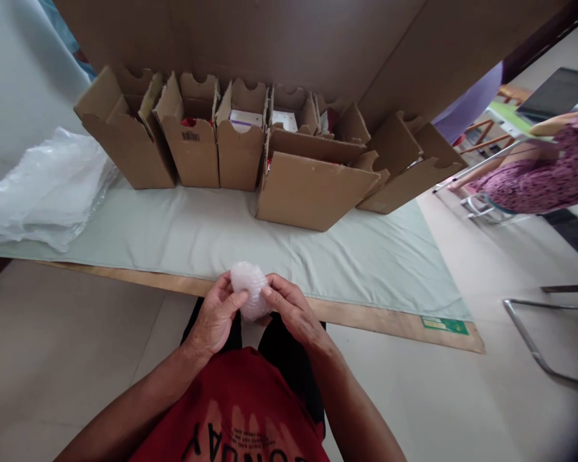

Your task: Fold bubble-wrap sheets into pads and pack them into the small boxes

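A small bundle wrapped in bubble wrap [250, 289] is held between both hands, close to my body at the near edge of the table. My left hand [216, 319] grips its left side with thumb on top. My right hand [291, 310] closes on its right side with fingers curled round it. What the wrap covers is hidden. Behind it the pale green cloth [212, 234] covers the table.
A row of open cardboard boxes [195, 138] stands at the back of the table, with a larger box [311, 186] nearer. A heap of bubble wrap sheets [43, 189] lies at the left. Another person [534, 173] sits at the right, beside metal chair frames [539, 346].
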`<state>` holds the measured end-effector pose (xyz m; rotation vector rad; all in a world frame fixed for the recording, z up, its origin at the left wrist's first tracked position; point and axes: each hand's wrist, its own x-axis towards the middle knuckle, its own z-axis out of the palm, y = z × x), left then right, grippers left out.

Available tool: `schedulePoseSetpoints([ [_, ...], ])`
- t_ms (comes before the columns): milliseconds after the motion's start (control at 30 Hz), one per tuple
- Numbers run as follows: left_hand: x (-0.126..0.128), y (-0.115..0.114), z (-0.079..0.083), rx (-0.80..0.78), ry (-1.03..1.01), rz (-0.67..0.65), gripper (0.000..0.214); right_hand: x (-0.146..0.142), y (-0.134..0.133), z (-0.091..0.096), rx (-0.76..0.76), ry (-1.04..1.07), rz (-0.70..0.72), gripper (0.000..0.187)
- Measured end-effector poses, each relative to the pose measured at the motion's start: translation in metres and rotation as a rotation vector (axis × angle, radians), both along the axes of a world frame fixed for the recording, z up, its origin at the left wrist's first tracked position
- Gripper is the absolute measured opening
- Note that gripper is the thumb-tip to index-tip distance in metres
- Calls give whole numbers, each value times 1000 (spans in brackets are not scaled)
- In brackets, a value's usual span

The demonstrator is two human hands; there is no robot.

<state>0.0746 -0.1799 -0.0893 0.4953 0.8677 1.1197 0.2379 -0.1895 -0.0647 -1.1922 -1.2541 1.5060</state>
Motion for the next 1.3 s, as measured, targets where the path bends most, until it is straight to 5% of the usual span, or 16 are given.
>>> schedulePoseSetpoints([
  [200,1,5,2,157,291,7,35,11,-8,7,160,-410,-70,30],
  [433,-5,8,18,448,836,-256,33,31,-5,28,345,-531,101,85],
  [633,-10,15,30,474,711,-507,30,29,2,35,315,-619,90,34],
  [767,-18,28,34,360,519,-641,45,33,1,39,265,-508,-16,23],
  [967,-11,34,22,465,606,-536,29,47,-2,39,202,-459,1,35],
  [1067,-3,39,22,505,626,-596,30,59,1,42,210,-552,42,26],
  [1167,4,59,38,743,727,-512,37,85,14,63,265,-608,-27,16],
  [1300,26,111,83,1277,977,-104,37,139,46,121,440,-651,-383,26],
])
